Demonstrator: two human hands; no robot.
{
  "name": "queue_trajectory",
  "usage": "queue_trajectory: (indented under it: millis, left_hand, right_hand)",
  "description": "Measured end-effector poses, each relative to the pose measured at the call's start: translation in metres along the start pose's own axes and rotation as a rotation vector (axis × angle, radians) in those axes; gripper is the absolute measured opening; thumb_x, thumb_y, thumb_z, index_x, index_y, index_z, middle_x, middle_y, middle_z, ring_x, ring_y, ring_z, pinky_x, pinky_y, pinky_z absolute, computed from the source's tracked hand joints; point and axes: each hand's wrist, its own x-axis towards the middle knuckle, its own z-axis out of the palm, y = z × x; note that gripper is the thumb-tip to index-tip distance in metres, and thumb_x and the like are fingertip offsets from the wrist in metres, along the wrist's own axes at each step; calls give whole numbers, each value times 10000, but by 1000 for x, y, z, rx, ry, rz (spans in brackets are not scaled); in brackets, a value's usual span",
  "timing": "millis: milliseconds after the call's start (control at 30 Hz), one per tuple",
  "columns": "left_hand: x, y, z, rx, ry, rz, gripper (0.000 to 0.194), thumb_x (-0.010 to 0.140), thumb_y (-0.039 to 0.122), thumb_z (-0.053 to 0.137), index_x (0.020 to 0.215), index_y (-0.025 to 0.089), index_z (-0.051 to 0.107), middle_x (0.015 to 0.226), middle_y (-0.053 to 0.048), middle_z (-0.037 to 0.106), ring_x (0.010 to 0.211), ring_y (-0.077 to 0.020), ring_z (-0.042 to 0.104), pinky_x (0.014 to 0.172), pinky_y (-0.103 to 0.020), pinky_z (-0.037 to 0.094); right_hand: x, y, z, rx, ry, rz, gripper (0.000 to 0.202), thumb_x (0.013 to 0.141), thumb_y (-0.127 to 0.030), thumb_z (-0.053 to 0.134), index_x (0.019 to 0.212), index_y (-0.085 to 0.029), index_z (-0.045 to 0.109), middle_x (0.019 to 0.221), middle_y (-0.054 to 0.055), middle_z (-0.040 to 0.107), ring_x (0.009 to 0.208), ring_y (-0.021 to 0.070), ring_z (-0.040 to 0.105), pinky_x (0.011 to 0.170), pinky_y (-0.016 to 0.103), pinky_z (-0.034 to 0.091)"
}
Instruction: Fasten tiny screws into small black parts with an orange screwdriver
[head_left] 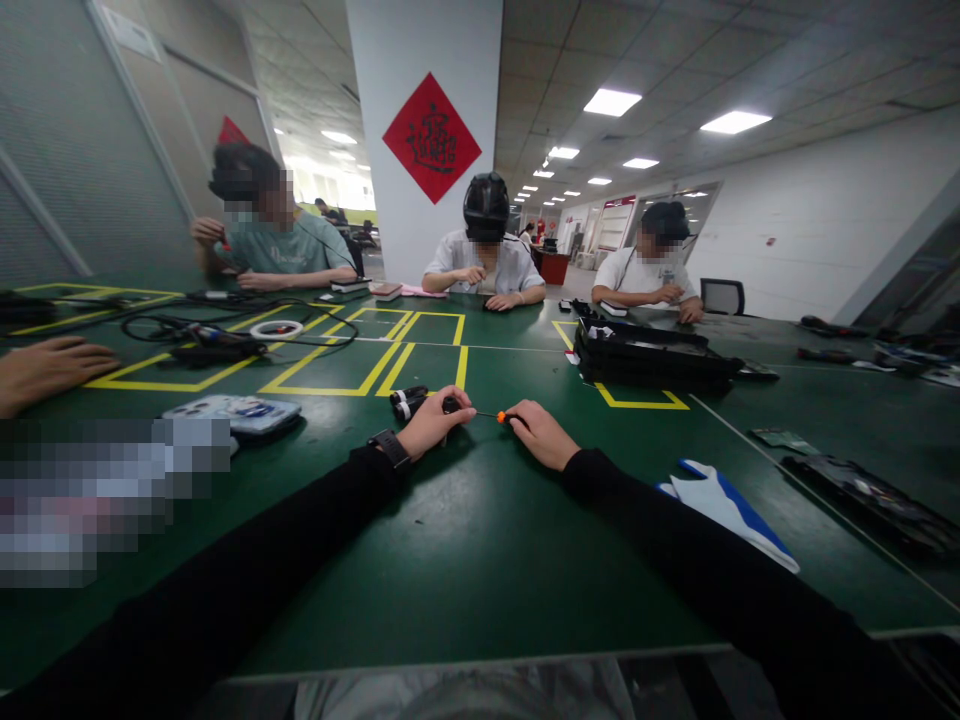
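My left hand (437, 420), with a dark watch on its wrist, pinches a small dark part (451, 405) between thumb and fingers. The fingers of my right hand (541, 433) are wrapped round an orange and black screwdriver (502, 417). Its thin shaft points left and reaches the part at my left fingertips; the tip itself is too small to make out. Just behind my left hand, black and white cylindrical objects (409, 401) lie on the green table (480, 560).
A phone (238, 412) lies to the left, near another person's hand (56, 368). Black trays (652, 358) stand at the back right. Blue and white gloves (727, 508) and an opened device (874, 500) lie right. Cables (217, 335) spread at the back left. Three people sit opposite.
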Motion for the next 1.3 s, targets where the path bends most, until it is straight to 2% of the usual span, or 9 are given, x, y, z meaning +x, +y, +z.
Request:
queue_trajectory:
  millis: [167,367,567,967,1167,1300]
  left_hand:
    - [1,-2,0,3,23,6,272,653,366,626,813,168,530,747,8,564,672,-116,530,673,-262,419]
    - [1,-1,1,18,46,13,283,642,356,635,829,168,535,794,-1,573,729,-122,534,713,-267,419]
    - [0,0,1,13,23,25,318,630,358,651,848,168,519,781,2,583,720,-117,536,735,-274,416]
    - [-1,-1,0,26,-1,6,327,618,386,670,805,168,513,759,10,562,667,-104,511,651,-245,407]
    - [-1,-1,0,38,-7,21,320,630,389,665,808,172,511,756,17,547,677,-100,506,654,-235,404]
    - [-1,-2,1,59,-9,-2,320,639,408,651,807,175,510,754,19,541,624,-91,482,590,-223,389]
  right_hand:
    - [-1,-2,-1,51,-6,-1,170,795,-199,501,956,-154,531,914,49,550,859,149,483,792,287,383]
    - [0,-4,-1,0,-15,33,176,851,-204,406,881,-149,570,874,52,557,838,143,483,793,287,370]
    - [-1,-3,-2,21,-16,22,152,796,-199,488,937,-164,534,886,42,562,822,144,492,756,273,379]
    - [-5,-9,-4,-47,47,116,118,739,-222,503,845,-189,545,775,10,584,700,133,510,670,234,369]
    - [-5,-9,-4,-64,54,112,126,735,-229,507,848,-192,550,766,4,582,690,128,508,659,224,365]
    - [-5,-9,-3,-61,52,101,129,735,-225,515,854,-188,547,770,4,577,693,124,504,659,223,366]
